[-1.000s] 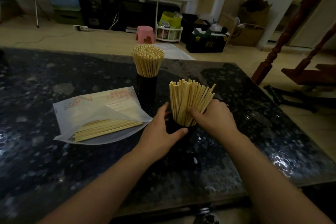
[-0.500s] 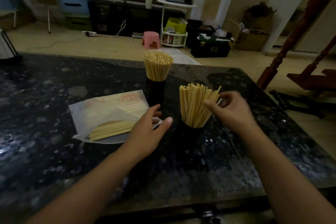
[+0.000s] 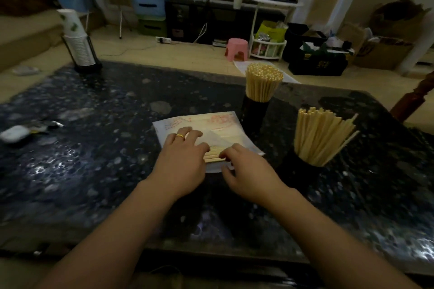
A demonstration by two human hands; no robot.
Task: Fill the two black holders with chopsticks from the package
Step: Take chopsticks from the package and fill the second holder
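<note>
A clear plastic package (image 3: 211,124) with red print lies on the dark stone table (image 3: 105,148), and a few pale chopsticks (image 3: 213,157) show inside it. My left hand (image 3: 183,162), wearing a gold ring, rests on the package's left part. The bent fingertips of my right hand (image 3: 249,169) touch the chopsticks at the package's near right edge, thumb spread apart. The far black holder (image 3: 254,114) is packed with upright chopsticks (image 3: 263,82). To the right, the near black holder (image 3: 294,166) holds a looser, fanned bundle (image 3: 321,136).
A stack of paper cups in a black wire stand (image 3: 78,42) stands at the table's far left corner. A small white case (image 3: 14,134) lies at the left edge. A red-brown wooden post (image 3: 413,98) rises beyond the right edge.
Both hands left the near holder and moved left onto the package. The camera turned left, bringing the cup stack into view.
</note>
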